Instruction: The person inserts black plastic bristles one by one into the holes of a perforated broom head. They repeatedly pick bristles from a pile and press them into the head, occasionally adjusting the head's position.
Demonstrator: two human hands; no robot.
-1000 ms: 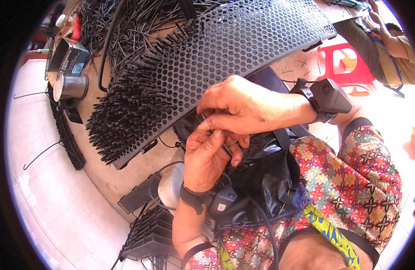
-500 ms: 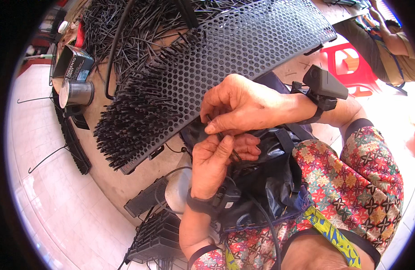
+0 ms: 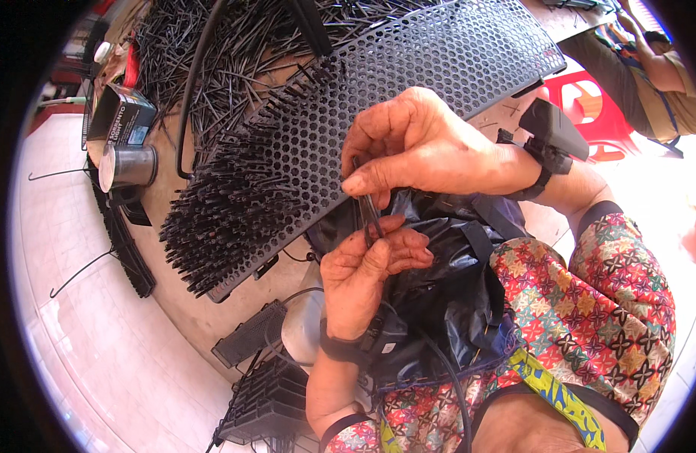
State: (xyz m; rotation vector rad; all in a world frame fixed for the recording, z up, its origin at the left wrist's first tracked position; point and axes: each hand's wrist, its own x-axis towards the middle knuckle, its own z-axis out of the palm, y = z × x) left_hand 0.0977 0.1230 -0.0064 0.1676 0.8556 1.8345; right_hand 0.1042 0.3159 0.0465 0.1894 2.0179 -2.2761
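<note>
Just in front of the panel's near edge, my right hand (image 3: 416,147) pinches thin dark strips (image 3: 369,215) between thumb and fingertips. The lower ends of those strips reach the thumb and fingers of my left hand (image 3: 363,275), which is turned palm up below and closed on them. Beyond both hands slants a black perforated panel (image 3: 416,68) full of round holes. Short black bristle-like strips (image 3: 227,219) stand densely in its left end. Under my hands, shiny black sheeting (image 3: 453,257) covers my lap.
A big heap of loose black strips (image 3: 174,53) lies behind the panel. To the left are a metal can (image 3: 129,167), a small box (image 3: 125,113) and a bristled bar with wire hooks (image 3: 120,234). Black crates (image 3: 268,396) stand below. A red stool (image 3: 589,113) and another person (image 3: 661,87) are at upper right.
My right hand has risen up and away from my left, so more of the strips shows between them. My left hand stays almost in place.
</note>
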